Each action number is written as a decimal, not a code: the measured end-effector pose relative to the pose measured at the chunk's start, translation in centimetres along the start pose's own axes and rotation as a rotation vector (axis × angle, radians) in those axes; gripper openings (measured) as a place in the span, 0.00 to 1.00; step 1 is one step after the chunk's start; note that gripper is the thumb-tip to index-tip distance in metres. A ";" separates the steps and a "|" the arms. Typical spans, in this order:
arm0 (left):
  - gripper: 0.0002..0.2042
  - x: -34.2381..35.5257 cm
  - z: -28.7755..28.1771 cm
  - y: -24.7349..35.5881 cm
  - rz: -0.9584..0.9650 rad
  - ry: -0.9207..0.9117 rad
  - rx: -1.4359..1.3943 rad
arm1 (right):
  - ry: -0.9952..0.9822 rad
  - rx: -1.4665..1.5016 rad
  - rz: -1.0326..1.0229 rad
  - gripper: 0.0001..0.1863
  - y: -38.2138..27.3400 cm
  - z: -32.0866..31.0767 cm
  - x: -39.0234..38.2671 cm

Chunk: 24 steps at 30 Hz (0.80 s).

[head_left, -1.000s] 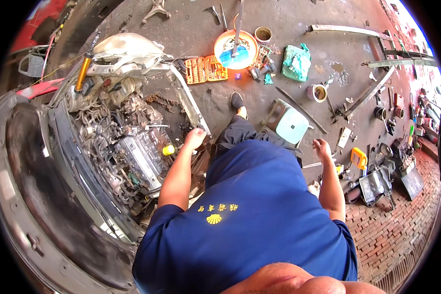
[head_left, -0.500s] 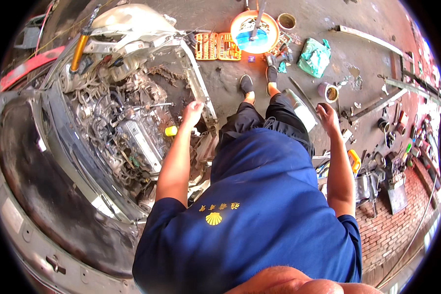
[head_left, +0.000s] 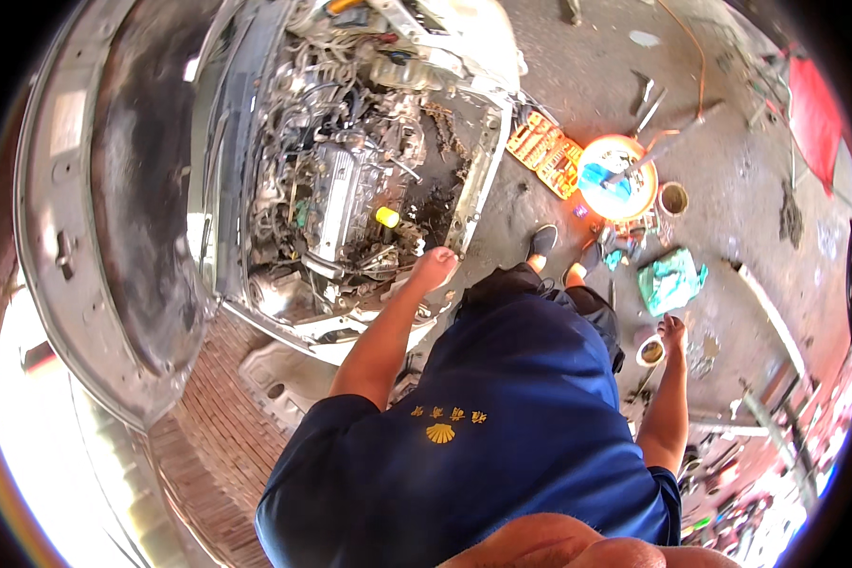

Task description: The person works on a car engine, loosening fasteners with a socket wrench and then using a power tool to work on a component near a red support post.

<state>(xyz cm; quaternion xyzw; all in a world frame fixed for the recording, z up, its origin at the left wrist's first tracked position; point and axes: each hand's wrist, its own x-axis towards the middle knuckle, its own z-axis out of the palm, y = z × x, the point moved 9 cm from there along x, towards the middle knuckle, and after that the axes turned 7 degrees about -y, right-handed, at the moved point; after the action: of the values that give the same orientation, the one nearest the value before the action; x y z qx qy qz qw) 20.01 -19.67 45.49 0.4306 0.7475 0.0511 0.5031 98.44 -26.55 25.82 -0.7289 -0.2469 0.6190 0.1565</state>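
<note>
My left hand (head_left: pixel 435 267) hangs beside the car's front frame (head_left: pixel 475 204), its fingers curled in. I cannot make out whether anything is inside it or whether it touches the frame. Past it lies the exposed engine (head_left: pixel 336 194), with a yellow cap (head_left: pixel 386 218) near its front side. On my other side, my right hand (head_left: pixel 672 329) hangs low with loosely bent fingers a little apart, and nothing shows in it. In the picture it is close to a round can (head_left: pixel 649 348) and a green plastic bag (head_left: pixel 670 282), both on the floor.
The raised hood (head_left: pixel 142 189) fills the left side. Ahead on the floor lie an orange tool case (head_left: pixel 545 153), an orange basin (head_left: pixel 642 199) with a blue thing inside, and another can (head_left: pixel 673 198). Metal bars (head_left: pixel 772 317) and scattered parts lie at the right; a red sheet (head_left: pixel 814 118) stands far right.
My view has turned, so the engine bay, tool case and basin sit further right and tilted. My feet have shifted on the floor. Both hands still hang at my sides.
</note>
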 end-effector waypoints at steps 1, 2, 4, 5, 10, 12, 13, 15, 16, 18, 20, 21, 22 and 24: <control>0.20 -1.9 0.5 -0.2 -0.001 0.063 0.016 | -0.011 -0.049 -0.026 0.19 -5.2 1.5 0.0; 0.21 -2.9 1.2 0.2 0.004 0.085 0.029 | -0.003 -0.191 -0.045 0.20 -8.0 0.9 0.2; 0.22 -2.4 2.2 0.5 0.026 0.053 0.025 | -0.026 -0.185 -0.026 0.20 -9.9 0.1 1.3; 0.22 -2.7 2.4 2.4 0.007 0.062 0.101 | 0.046 -0.481 -0.168 0.20 -12.1 -1.1 2.2; 0.23 -7.9 4.9 -0.2 -0.245 0.066 0.210 | -0.050 -0.632 -0.315 0.20 -22.4 5.4 3.8; 0.25 -4.8 5.4 1.2 -0.120 -0.040 0.284 | -0.031 -0.276 -0.269 0.20 -14.1 2.0 9.6; 0.24 -5.3 5.3 -1.9 -0.116 -0.039 0.345 | -0.046 -0.300 -0.192 0.19 -13.1 4.2 10.0; 0.22 -6.6 6.5 -4.4 -0.095 -0.129 0.474 | -0.051 -0.370 -0.107 0.21 -15.2 8.5 10.9; 0.21 -6.4 7.5 -3.2 -0.071 -0.237 0.561 | -0.026 -0.401 -0.080 0.23 -14.1 9.1 12.1; 0.18 -4.9 8.7 -1.0 -0.159 -0.320 0.277 | 0.123 -0.397 -0.089 0.22 -10.5 9.0 15.0; 0.16 -4.0 8.1 -6.4 -0.366 -0.376 0.110 | 0.070 0.004 0.015 0.22 -2.7 11.1 19.9; 0.15 -6.0 6.8 -11.8 -0.554 -0.318 0.006 | 0.026 0.115 0.042 0.21 -3.5 14.9 20.9; 0.15 -5.7 7.1 -14.8 -0.627 -0.335 -0.069 | 0.032 0.097 0.083 0.21 -0.5 16.4 23.7; 0.13 -4.1 7.3 -17.2 -0.666 -0.329 -0.049 | -0.002 0.133 0.175 0.21 2.7 19.0 27.4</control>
<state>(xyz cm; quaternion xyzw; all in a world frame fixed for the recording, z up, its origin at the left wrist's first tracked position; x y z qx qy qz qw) 16.17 -35.84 36.10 0.1541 0.7543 -0.1674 0.6158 83.35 -15.07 -1.69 -0.7351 -0.1410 0.6460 0.1496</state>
